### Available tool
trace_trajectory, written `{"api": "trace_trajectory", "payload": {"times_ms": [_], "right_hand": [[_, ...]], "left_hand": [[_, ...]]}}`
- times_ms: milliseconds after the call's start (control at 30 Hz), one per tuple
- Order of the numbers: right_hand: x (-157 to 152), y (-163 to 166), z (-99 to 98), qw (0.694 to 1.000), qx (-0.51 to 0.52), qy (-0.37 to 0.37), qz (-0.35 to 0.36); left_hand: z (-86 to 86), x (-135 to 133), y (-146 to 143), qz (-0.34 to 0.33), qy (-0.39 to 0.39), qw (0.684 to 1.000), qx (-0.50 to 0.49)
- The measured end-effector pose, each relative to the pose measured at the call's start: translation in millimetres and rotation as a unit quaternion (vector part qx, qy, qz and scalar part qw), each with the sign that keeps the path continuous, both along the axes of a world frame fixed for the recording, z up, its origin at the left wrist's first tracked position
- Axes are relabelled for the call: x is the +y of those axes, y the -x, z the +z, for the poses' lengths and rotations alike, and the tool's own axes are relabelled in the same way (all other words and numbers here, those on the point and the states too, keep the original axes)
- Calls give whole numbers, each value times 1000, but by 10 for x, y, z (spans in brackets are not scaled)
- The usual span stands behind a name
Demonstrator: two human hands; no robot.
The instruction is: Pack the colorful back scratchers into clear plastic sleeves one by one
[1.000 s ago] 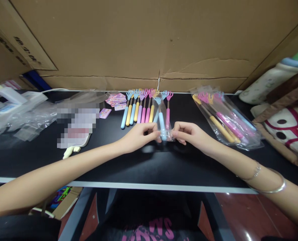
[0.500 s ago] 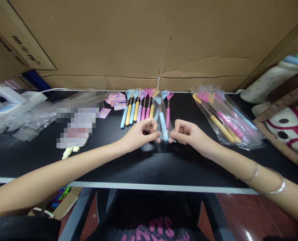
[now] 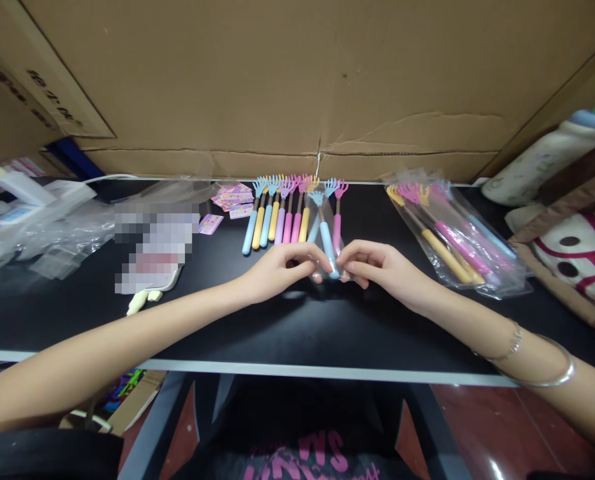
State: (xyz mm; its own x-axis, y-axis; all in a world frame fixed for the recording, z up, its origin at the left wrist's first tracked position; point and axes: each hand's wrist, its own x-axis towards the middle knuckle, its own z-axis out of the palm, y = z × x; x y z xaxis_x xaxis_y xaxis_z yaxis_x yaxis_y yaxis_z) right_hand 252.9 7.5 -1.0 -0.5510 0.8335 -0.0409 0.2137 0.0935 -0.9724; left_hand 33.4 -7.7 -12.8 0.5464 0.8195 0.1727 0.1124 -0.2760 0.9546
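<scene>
A light blue back scratcher (image 3: 327,235) with a hand-shaped head lies in a clear plastic bag (image 3: 346,273) in front of me. My left hand (image 3: 292,262) pinches the bag's left side near the handle's end, its index finger reaching over to the handle. On the other side, my right hand (image 3: 370,261) grips the bag with thumb and fingers closed. Just beyond is a row of loose back scratchers (image 3: 276,217) in blue, yellow, purple and pink. A pink back scratcher (image 3: 337,227) lies right beside the bagged one.
Several bagged back scratchers (image 3: 452,243) lie to the right. Small printed cards (image 3: 232,197) and a blurred-out phone (image 3: 157,250) are on the left, near crumpled clear bags (image 3: 72,227). A cardboard box (image 3: 297,80) stands behind the black table (image 3: 277,327). At far right is a plush bag (image 3: 572,260).
My left index finger has stretched out toward the blue handle's end. My right hand has shifted slightly left, bringing the two hands closer together at the bag.
</scene>
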Motion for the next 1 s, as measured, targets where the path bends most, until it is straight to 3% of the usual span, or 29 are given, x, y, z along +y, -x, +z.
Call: {"api": "trace_trajectory", "payload": {"times_ms": [167,367,667,1000], "right_hand": [[11,-25,20,999,-31,13,30],[19,-55,8,998,2,44,44],[4,-34,-11,998,-6,42,55],[3,-14,-24,999,-10,25,43]], "left_hand": [[-8,-3,14,8,-3,1000,28],[-8,-20,11,7,36,999,13],[-25,-42,-27,25,-15,998,57],[-35,-43,-56,38,7,999,32]]}}
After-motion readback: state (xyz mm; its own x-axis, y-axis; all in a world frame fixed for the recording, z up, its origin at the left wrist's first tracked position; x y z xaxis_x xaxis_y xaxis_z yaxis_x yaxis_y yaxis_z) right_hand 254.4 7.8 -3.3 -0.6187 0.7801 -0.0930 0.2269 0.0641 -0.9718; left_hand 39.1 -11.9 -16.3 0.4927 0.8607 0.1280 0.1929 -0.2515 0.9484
